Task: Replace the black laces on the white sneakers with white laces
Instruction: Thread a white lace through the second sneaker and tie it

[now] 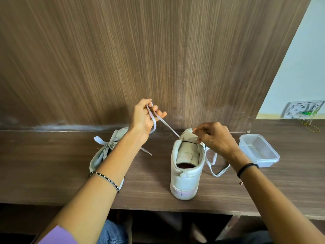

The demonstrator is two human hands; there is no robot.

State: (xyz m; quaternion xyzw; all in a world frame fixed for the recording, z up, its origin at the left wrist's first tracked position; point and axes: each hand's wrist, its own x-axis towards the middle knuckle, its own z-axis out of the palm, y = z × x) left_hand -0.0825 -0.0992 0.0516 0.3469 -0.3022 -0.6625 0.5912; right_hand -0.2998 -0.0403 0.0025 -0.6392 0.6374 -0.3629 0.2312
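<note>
Lilac sleeve (59, 235) and two bare forearms came up from the bottom edge and reached over the wooden bench (52, 164).

The left hand (144, 118) was lifted above the bench. Its fingers (161, 113) were curled, and the white lace (168, 128) was looped round them and held. From there the lace ran tight and straight down to the front of the upright sneaker (186, 173), which stood on the bench with its heel towards the camera. The right hand (214, 138) was at the top of the tongue of this sneaker. Its fingers (198, 131) were bent close together and seemed to pinch the lace or the edge of the upper; I could not tell which. The loose end (212, 164) of the lace lay on the bench just beside the shoe, on its right side.

The other sneaker (98, 159) lay on its side to the left, partly behind the left forearm, with a white bow (109, 143) tied on it, so I judged this one finished. No black lace was visible anywhere. The upright sneaker seemed to be only partly laced, and the rest of the threading and the bow were not yet done. A clear plastic box (258, 150) stood near, on the right.
</note>
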